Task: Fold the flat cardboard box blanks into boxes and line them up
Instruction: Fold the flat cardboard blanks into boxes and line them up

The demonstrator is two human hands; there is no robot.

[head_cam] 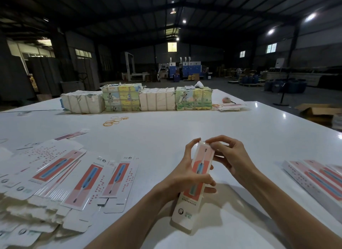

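Pink-and-white box (201,161), held over the table (166,137): left hand (185,176) fingers curl round its middle, right hand (231,156) pinches the far flap. Blanks (55,174) fan out left, finished boxes (318,180) lie right, rubber bands (114,121) and bundles (157,98) beyond.

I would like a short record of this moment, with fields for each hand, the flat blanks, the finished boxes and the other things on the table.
left hand: grips the box around its middle
right hand: fingertips pinch the far end of the box
flat blanks: loose pile on the table, left side
finished boxes: lie side by side at the right edge
rubber bands: scattered further back
wrapped bundles: a row at the far side
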